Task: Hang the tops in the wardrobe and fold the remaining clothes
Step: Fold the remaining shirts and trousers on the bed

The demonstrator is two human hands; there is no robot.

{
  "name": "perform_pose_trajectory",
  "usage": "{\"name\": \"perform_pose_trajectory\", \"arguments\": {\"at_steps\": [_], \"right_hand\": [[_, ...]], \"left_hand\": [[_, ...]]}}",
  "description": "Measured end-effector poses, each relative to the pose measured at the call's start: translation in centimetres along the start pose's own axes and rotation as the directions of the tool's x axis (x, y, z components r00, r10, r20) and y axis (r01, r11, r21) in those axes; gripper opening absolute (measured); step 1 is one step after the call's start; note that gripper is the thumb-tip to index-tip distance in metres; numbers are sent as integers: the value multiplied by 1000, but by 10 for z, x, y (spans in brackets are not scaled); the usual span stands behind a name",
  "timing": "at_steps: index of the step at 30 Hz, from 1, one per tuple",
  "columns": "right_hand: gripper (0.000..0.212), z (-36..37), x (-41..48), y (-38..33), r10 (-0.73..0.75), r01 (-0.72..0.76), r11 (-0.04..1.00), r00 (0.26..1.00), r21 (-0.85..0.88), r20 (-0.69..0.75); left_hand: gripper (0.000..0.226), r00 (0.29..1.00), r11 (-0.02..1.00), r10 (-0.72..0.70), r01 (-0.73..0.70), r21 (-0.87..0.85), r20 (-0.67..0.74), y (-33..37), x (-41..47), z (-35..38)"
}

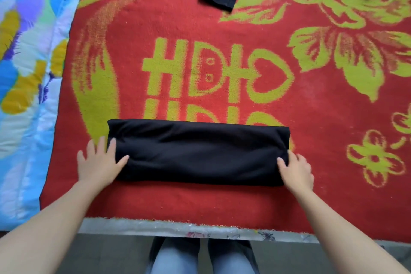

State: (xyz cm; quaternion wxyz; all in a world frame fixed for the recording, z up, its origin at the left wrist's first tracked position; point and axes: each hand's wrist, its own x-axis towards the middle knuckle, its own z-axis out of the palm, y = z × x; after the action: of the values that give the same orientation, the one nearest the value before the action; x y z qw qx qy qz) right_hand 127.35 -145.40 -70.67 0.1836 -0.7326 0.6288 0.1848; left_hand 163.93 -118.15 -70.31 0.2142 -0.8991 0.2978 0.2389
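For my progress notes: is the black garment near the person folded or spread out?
Folded. The garment lies as a narrow, thick band with rounded edges; the left hand and right hand touch its ends.

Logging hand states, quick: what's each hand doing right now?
Left hand: open, straight fingers resting on the left end of the folded black garment.
Right hand: pinching the garment's right end, thumb on top.

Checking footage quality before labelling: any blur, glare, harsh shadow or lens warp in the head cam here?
Head view: soft, even light, no hard shadows and no glare on the red blanket; the folded black garment reads nearly flat black, its creases faint; wide-angle warp bends the blanket's near edge and the quilt; the corners look softer than the centre.
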Motion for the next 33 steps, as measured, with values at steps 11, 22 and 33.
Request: {"name": "perform_pose_trajectory", "arguments": {"at_steps": [11, 22, 33], "right_hand": [[20, -15, 0, -25, 211, -365, 538, 931, 760, 298], [19, -97, -77, -183, -157, 106, 831, 986, 545, 48], [38, 25, -167, -256, -670, 630, 720, 740, 291, 54]], "left_hand": [[72, 875, 889, 436, -455, -53, -212, 77, -50, 24], [53, 976, 811, 169, -216, -544, -137, 48, -53, 2], [55, 910, 352, -397, 31, -935, -119, -5, -51, 19]]}}
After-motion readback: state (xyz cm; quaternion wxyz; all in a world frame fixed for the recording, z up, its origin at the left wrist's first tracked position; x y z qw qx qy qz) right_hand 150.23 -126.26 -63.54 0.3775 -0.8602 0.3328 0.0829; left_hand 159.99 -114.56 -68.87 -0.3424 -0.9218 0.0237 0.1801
